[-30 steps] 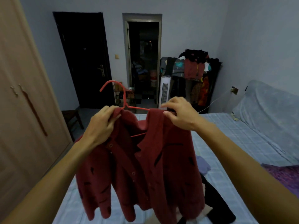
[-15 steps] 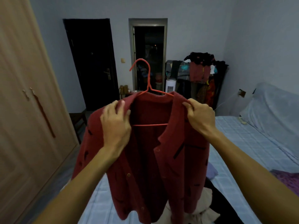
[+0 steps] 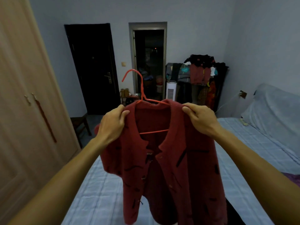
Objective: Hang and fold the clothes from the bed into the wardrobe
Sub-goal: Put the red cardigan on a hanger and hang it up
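Above the bed (image 3: 100, 189), we hold up a red cardigan (image 3: 170, 168) draped on a red hanger (image 3: 141, 93), our left hand (image 3: 112, 125) and right hand (image 3: 203, 119) each pinching a shoulder between curled fingers and thumb.

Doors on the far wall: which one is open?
The grey-framed doorway on the right, with a dim room showing beyond it. The black door to its left is closed.

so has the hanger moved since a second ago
Yes. The hanger has swung upright and shifted right: its hook was left of the doorway frame, and now overlaps it.
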